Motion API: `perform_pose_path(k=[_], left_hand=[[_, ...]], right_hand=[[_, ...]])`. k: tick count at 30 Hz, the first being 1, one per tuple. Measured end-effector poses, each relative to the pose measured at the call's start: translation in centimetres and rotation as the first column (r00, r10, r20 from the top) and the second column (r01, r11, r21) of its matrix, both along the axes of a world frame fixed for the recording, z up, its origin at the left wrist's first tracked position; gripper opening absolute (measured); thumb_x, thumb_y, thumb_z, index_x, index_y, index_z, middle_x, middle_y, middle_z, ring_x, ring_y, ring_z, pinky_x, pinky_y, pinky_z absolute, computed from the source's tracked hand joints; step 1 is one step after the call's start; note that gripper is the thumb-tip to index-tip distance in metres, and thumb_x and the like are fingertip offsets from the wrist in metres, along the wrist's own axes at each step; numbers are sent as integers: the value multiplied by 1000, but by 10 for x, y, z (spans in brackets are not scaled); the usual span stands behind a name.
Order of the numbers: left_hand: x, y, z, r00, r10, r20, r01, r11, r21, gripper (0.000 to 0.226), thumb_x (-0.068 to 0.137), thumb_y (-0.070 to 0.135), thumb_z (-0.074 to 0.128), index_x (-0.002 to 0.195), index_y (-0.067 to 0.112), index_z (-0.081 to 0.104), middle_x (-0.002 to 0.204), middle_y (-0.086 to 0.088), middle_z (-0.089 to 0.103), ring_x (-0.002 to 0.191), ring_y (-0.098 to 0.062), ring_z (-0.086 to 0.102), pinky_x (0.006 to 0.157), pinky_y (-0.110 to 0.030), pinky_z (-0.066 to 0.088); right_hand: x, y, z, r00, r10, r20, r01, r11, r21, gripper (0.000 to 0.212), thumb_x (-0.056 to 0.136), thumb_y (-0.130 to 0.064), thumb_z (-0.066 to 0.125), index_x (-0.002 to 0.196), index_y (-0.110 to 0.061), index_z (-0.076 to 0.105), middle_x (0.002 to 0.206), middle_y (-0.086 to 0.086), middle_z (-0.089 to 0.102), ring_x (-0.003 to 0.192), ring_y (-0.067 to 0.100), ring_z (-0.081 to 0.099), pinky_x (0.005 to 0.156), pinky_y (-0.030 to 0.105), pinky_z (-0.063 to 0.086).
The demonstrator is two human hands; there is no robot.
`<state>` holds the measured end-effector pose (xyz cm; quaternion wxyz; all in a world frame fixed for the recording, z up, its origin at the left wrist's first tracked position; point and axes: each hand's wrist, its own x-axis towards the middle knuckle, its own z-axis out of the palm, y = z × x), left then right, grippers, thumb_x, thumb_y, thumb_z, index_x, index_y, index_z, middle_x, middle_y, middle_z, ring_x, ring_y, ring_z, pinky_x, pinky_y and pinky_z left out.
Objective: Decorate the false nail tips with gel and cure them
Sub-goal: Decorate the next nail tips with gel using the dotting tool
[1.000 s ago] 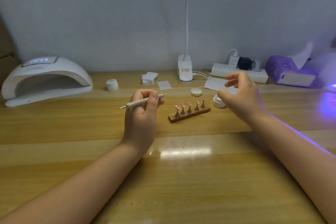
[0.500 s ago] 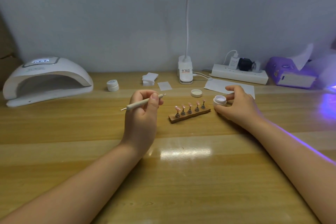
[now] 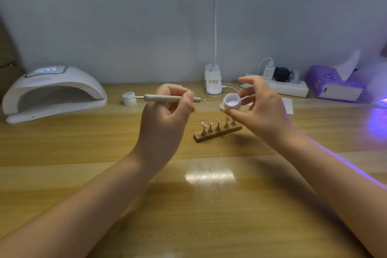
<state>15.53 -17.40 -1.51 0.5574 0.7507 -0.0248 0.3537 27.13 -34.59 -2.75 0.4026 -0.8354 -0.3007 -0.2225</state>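
Observation:
My left hand grips a beige dotting pen, held level above the table with its metal tip pointing right. My right hand pinches a small open white gel pot, lifted and tilted so its mouth faces me. The pen tip is just left of the pot. Below them, a wooden holder carries several pink false nail tips on metal stands. The white curing lamp stands at the far left with its display lit.
A closed gel pot sits beside the lamp. The open pot's lid lies behind my right hand. A clip desk lamp, a power strip, a purple device and white paper line the back.
My right hand took the open gel pot off the table and raised it, tilted toward me. My left hand lifted the pen and turned it level toward the pot.

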Motion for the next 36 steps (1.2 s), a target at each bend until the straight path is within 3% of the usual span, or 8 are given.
perform_pose_path(k=[2, 6, 12, 16, 26, 32, 36], left_hand=[[-2, 0, 5, 1000, 11, 12, -12, 995, 97, 11, 95, 18, 59, 85, 20, 62, 69, -4, 63, 63, -17, 57, 58, -30, 48], [-4, -1, 13, 998, 50, 33, -57, 969, 239, 14, 94, 16, 61, 80, 20, 62, 61, 9, 58, 56, -3, 54, 50, -11, 38], [-5, 0, 16, 992, 123, 0, -115, 936, 334, 13, 95, 19, 59, 84, 14, 64, 62, 2, 59, 58, -10, 55, 47, -18, 40], [-4, 0, 16, 991, 136, -11, -123, 927, 354, 13, 95, 20, 59, 85, 14, 64, 65, -2, 62, 63, -15, 57, 52, -29, 44], [-5, -2, 14, 987, 158, -10, -144, 924, 354, 13, 95, 20, 59, 84, 15, 63, 62, 3, 58, 61, -9, 56, 48, -16, 41], [-4, -2, 11, 986, 164, -27, -142, 915, 377, 13, 95, 21, 58, 85, 14, 63, 64, 1, 60, 64, -12, 56, 50, -23, 43], [-6, -1, 17, 987, 160, 13, -158, 955, 249, 19, 96, 21, 58, 77, 21, 62, 61, 0, 62, 55, -9, 56, 48, -19, 43]], right_hand=[[-12, 10, 6, 998, 57, 31, -55, 997, -47, 75, 68, -28, 86, 130, -16, 45, 94, -10, 58, 77, -2, 56, 64, 3, 44], [-32, 21, 12, 987, 122, 107, -109, 987, -120, 74, 68, -30, 85, 128, -13, 46, 96, -4, 63, 77, 6, 59, 66, 17, 51], [-44, 26, 17, 976, 159, 146, -134, 977, -168, 72, 68, -33, 84, 126, -10, 48, 97, 0, 65, 78, 9, 60, 66, 21, 53], [-46, 27, 18, 977, 161, 138, -137, 977, -166, 72, 69, -34, 84, 126, -10, 47, 98, 0, 65, 77, 9, 60, 66, 22, 54], [-49, 28, 18, 973, 178, 145, -151, 972, -181, 71, 69, -28, 85, 126, -10, 47, 96, -1, 64, 74, 9, 60, 63, 13, 48], [-48, 28, 18, 973, 177, 147, -149, 972, -183, 71, 70, -29, 85, 127, -10, 47, 97, 0, 65, 75, 8, 59, 65, 13, 49], [-48, 28, 19, 978, 172, 119, -154, 977, -145, 73, 69, -34, 85, 126, -11, 46, 96, -5, 62, 72, 5, 58, 61, 10, 48]])
